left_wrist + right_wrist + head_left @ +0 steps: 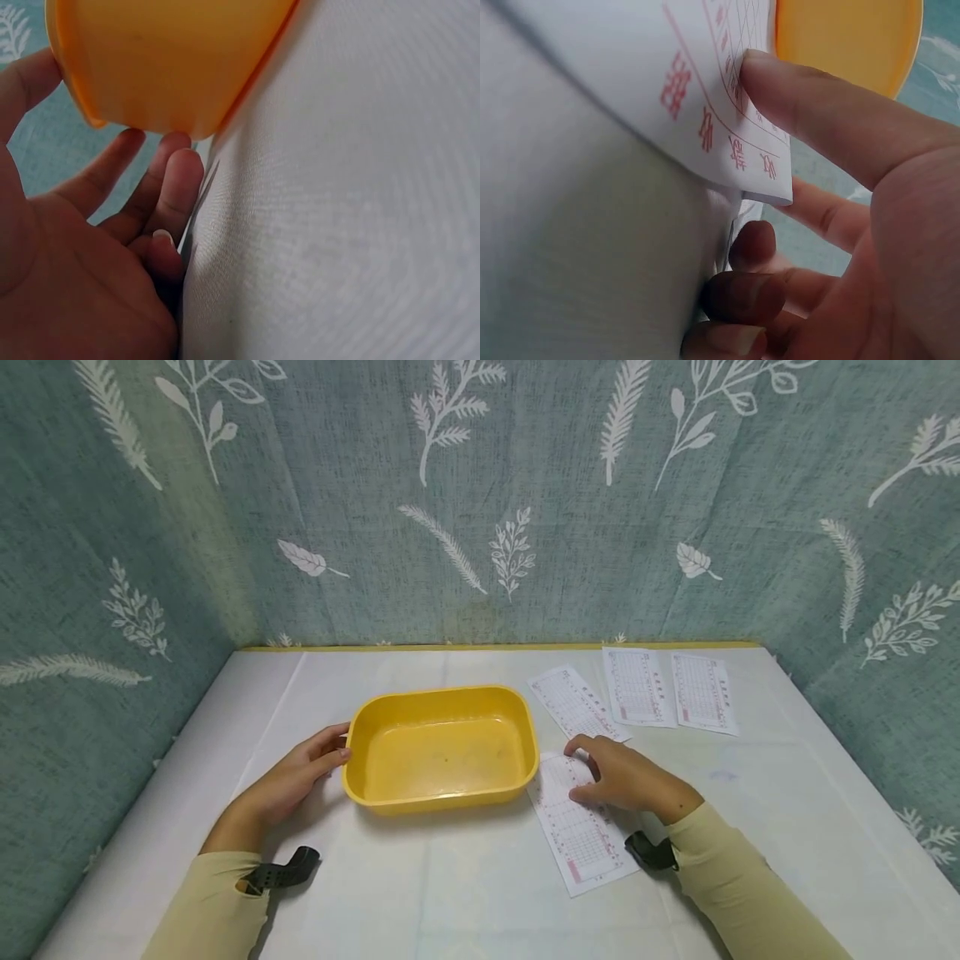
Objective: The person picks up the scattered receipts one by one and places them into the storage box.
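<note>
My left hand [292,777] is at the left end of a yellow plastic basin [442,756], which holds nothing. In the left wrist view its thumb meets the rim and the fingertips [176,142] touch the outer wall low down, close to the table. To the right of the basin, my right hand [630,777] pinches the far edge of a printed receipt sheet [577,835]. In the right wrist view the thumb lies on the red print and the index finger reaches behind the paper's edge; the other fingers curl near the tabletop. The sheet's near end lies flat.
Three more receipt sheets lie behind the right hand: a slanted one [573,697], a middle one [637,687] and a right one [702,693]. The white-covered table [465,893] ends at a green leaf-patterned cloth [337,502] behind and at both sides.
</note>
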Tool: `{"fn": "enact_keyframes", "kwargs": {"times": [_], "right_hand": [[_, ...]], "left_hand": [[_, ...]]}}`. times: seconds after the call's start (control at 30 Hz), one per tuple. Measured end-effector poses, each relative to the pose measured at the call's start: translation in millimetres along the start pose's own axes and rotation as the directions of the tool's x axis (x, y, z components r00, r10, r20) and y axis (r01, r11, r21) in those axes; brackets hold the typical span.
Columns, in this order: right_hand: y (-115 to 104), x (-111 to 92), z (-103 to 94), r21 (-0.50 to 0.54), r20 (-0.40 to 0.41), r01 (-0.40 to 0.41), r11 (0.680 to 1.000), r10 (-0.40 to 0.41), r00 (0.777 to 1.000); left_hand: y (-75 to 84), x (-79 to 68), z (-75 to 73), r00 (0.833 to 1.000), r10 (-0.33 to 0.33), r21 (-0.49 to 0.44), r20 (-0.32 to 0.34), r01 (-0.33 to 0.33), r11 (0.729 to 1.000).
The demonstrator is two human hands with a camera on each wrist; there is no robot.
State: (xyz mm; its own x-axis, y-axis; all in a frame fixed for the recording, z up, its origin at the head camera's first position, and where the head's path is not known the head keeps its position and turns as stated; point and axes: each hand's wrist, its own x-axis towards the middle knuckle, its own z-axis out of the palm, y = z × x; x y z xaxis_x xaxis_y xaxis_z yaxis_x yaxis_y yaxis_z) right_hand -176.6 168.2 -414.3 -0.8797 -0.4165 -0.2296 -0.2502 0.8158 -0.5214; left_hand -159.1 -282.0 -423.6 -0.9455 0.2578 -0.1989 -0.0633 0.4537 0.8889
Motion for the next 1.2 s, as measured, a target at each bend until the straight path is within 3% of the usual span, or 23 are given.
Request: {"fn": "enact_keyframes", "kwargs": {"times": [0.2,0.47,0.9,1.2], "right_hand": [[-3,0,-2.0,0.008,0.011,-0.012,1.000,0.012,1.000],[-3,-3,1.3,0.052,0.014,-0.002,0.999,0.001,1.000],[-9,-11,-14.2,0.054,0.069,0.151,0.987,-0.155,0.986],[-11,-18,-25.2,0.071,-0.032,0.237,0.969,-0.236,0.971]], "left_hand": [[1.7,1.2,-0.4,1.000,0.010,-0.038,-0.001,-0.010,0.999],[-0.6,-0.6,-0.2,1.000,0.005,-0.019,0.011,-0.005,1.000],[1.6,-1.9,-2.6,1.000,-0.024,0.019,0.010,0.024,1.000],[-1.4,-0.2,-3.1,0.999,-0.039,0.023,0.007,0.039,0.999]]}}
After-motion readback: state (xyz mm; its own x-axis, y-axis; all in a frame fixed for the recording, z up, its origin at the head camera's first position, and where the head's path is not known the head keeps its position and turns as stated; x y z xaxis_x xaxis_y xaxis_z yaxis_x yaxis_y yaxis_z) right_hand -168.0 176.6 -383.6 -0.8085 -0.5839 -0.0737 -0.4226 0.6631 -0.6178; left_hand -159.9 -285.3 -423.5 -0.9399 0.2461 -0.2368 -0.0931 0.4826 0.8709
